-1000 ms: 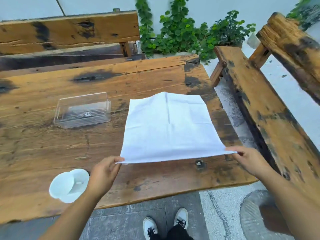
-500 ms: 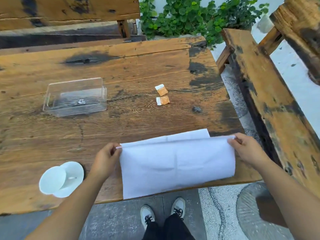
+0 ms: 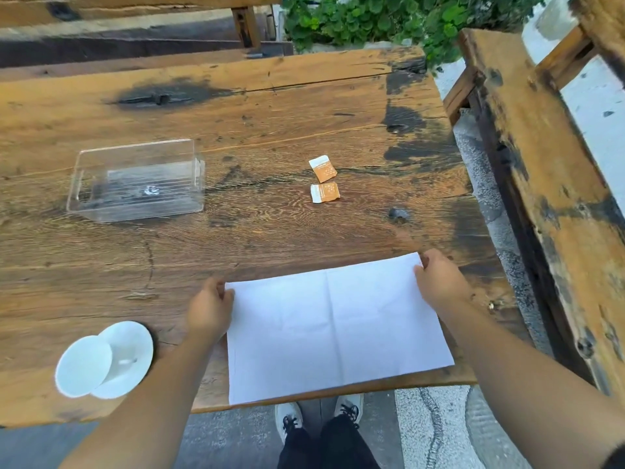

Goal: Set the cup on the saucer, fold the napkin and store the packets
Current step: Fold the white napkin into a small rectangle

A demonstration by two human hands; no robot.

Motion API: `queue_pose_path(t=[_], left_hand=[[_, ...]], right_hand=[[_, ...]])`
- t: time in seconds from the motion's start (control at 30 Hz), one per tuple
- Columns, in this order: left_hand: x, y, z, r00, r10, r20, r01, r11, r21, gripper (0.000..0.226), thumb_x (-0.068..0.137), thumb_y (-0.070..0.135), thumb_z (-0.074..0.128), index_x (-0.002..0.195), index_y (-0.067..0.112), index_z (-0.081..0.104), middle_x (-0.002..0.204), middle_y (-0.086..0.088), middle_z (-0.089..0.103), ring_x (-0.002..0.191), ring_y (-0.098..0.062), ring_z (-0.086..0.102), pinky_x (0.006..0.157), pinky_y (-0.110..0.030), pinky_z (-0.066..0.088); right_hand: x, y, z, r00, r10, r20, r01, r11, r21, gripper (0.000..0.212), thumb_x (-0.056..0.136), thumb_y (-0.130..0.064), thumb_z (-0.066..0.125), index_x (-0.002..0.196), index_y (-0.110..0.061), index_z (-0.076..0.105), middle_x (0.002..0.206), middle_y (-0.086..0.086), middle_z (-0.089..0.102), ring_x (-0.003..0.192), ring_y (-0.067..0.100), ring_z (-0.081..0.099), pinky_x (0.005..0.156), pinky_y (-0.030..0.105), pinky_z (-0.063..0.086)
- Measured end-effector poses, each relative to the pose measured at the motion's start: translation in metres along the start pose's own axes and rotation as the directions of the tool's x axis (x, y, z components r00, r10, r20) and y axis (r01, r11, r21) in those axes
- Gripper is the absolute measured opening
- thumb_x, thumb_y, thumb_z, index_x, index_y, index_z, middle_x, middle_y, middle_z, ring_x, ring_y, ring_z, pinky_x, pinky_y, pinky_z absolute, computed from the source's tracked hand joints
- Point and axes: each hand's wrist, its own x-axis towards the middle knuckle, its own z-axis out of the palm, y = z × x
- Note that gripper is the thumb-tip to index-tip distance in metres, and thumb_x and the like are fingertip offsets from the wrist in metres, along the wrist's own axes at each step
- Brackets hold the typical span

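Observation:
A white napkin point(image 3: 334, 326) lies folded in half at the near edge of the wooden table point(image 3: 236, 238). My left hand point(image 3: 209, 308) pinches its far left corner and my right hand point(image 3: 438, 282) pinches its far right corner. Two small orange packets point(image 3: 323, 179) lie apart from the napkin, farther back on the table. A clear plastic box point(image 3: 137, 179) stands open at the back left. At the near left a white cup point(image 3: 84, 365) sits on a white saucer point(image 3: 130, 357), toward its left rim.
A wooden bench point(image 3: 548, 184) runs along the table's right side, and another bench point(image 3: 128, 25) stands behind it. Green plants point(image 3: 372, 18) grow at the far end. My shoes point(image 3: 318, 414) show below the table's near edge.
My hands carried the napkin's raised edge toward me and laid it down, folding the napkin in half. The two packets it covered came into view.

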Motion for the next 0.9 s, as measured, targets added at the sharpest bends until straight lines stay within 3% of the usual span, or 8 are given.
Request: queue_pose_path(t=[0.1, 0.17, 0.27, 0.33, 0.43, 0.6, 0.73, 0.9], left_hand=[[-0.006, 0.007, 0.005, 0.986, 0.094, -0.141, -0.091, 0.996, 0.021, 0.033, 0.09, 0.017, 0.055, 0.121, 0.01, 0.049, 0.119, -0.015, 0.057, 0.105, -0.037, 0.054, 0.082, -0.045, 0.047], [-0.017, 0.012, 0.014, 0.937, 0.296, -0.184, -0.249, 0.938, 0.239, 0.046, 0.085, 0.018, 0.061, 0.128, 0.01, 0.046, 0.133, -0.017, 0.048, 0.119, -0.038, 0.046, 0.092, -0.052, 0.04], [-0.047, 0.014, 0.044, 0.761, 0.635, 0.131, -0.609, 0.632, 0.479, 0.058, 0.089, 0.037, 0.051, 0.14, 0.016, 0.034, 0.152, -0.015, 0.031, 0.14, -0.035, 0.024, 0.11, -0.055, 0.022], [-0.064, 0.005, 0.063, 0.663, 0.638, 0.391, -0.73, 0.436, 0.527, 0.061, 0.093, 0.051, 0.028, 0.147, 0.025, 0.018, 0.157, -0.01, 0.015, 0.144, -0.033, 0.003, 0.114, -0.054, 0.002], [-0.069, -0.013, 0.074, 0.659, 0.523, 0.541, -0.75, 0.393, 0.532, 0.063, 0.09, 0.062, 0.001, 0.144, 0.035, -0.017, 0.156, -0.003, -0.02, 0.138, -0.03, -0.029, 0.111, -0.055, -0.015], [-0.068, -0.005, 0.08, 0.665, 0.513, 0.543, -0.746, 0.414, 0.522, 0.061, 0.09, 0.063, -0.004, 0.141, 0.037, -0.027, 0.153, -0.001, -0.029, 0.135, -0.027, -0.036, 0.111, -0.054, -0.016], [-0.067, 0.002, 0.082, 0.669, 0.509, 0.542, -0.742, 0.415, 0.526, 0.06, 0.09, 0.063, -0.004, 0.138, 0.039, -0.03, 0.153, -0.001, -0.03, 0.134, -0.026, -0.038, 0.11, -0.053, -0.018], [-0.062, 0.006, 0.081, 0.664, 0.5, 0.557, -0.748, 0.418, 0.516, 0.061, 0.089, 0.064, -0.003, 0.139, 0.04, -0.028, 0.154, 0.0, -0.028, 0.134, -0.025, -0.038, 0.111, -0.053, -0.016]], right_hand=[[-0.024, 0.005, 0.011, 0.972, -0.164, -0.167, 0.136, 0.976, -0.167, 0.043, 0.087, -0.029, 0.056, 0.126, -0.013, 0.046, 0.127, 0.017, 0.051, 0.116, 0.037, 0.046, 0.094, 0.049, 0.041], [-0.046, 0.01, 0.025, 0.938, -0.322, -0.124, 0.286, 0.927, -0.242, 0.055, 0.087, -0.035, 0.056, 0.136, -0.015, 0.04, 0.142, 0.016, 0.043, 0.131, 0.035, 0.038, 0.106, 0.052, 0.034], [-0.079, 0.024, 0.053, 0.873, -0.477, 0.101, 0.478, 0.799, -0.365, 0.062, 0.093, -0.055, 0.027, 0.145, -0.022, 0.031, 0.156, 0.011, 0.025, 0.144, 0.032, 0.021, 0.115, 0.049, 0.014], [-0.087, 0.039, 0.058, 0.86, -0.467, 0.207, 0.509, 0.746, -0.431, 0.077, 0.086, -0.063, -0.005, 0.148, -0.027, 0.022, 0.16, 0.006, 0.013, 0.146, 0.03, 0.01, 0.116, 0.048, 0.005], [-0.083, 0.063, 0.048, 0.927, -0.349, 0.139, 0.375, 0.836, -0.4, 0.066, 0.09, -0.059, 0.008, 0.148, -0.031, 0.02, 0.161, 0.003, 0.01, 0.147, 0.029, 0.006, 0.117, 0.049, 0.008], [-0.079, 0.077, 0.025, 0.994, 0.081, -0.07, -0.086, 0.995, -0.06, 0.071, 0.084, -0.039, 0.06, 0.142, -0.013, 0.028, 0.151, 0.018, 0.031, 0.134, 0.039, 0.032, 0.106, 0.051, 0.033], [-0.067, 0.074, 0.011, 0.951, 0.28, 0.131, -0.301, 0.937, 0.179, 0.062, 0.081, -0.025, 0.068, 0.13, -0.004, 0.037, 0.127, 0.021, 0.056, 0.11, 0.04, 0.057, 0.09, 0.051, 0.049], [-0.06, 0.079, -0.013, 0.896, 0.326, 0.3, -0.442, 0.706, 0.553, 0.01, 0.086, -0.01, 0.063, 0.091, -0.002, 0.064, 0.095, 0.018, 0.071, 0.079, 0.032, 0.066, 0.078, 0.044, 0.056]])
